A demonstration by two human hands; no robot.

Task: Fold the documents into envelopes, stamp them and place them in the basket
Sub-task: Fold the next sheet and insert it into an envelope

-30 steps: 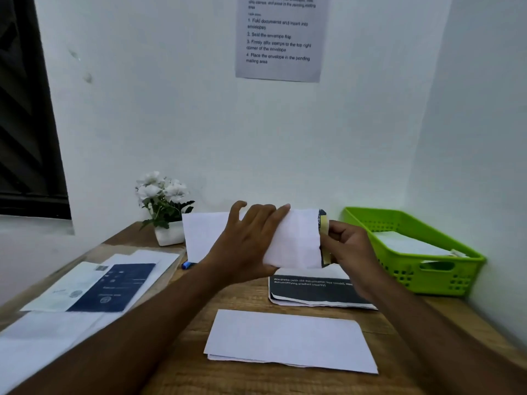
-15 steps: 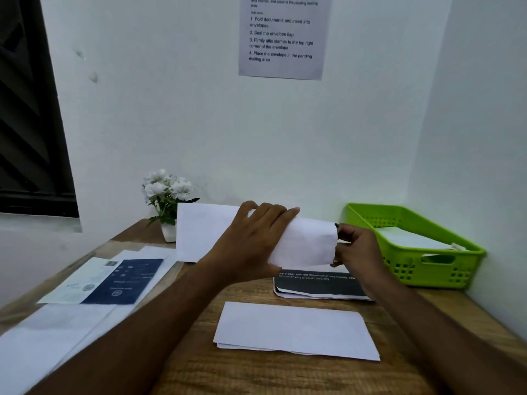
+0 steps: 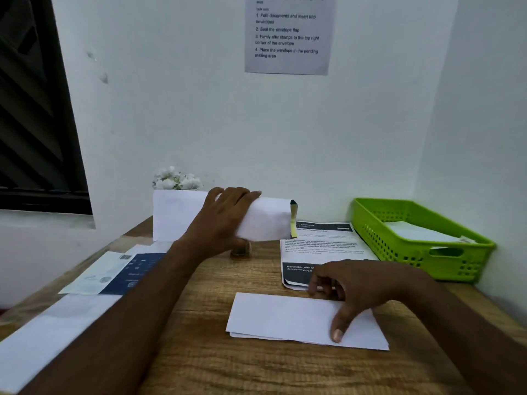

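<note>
The left hand (image 3: 228,220) holds the white envelope (image 3: 199,215) raised above the table's (image 3: 199,309) far edge. The right hand (image 3: 353,286), half open, presses its thumb on the folded document (image 3: 285,317) near the front edge. She should pinch it by the long fold and slide it in straight.

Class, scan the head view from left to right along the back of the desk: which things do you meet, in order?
White flowers → envelope held in the left hand → printed document → green basket.
</note>
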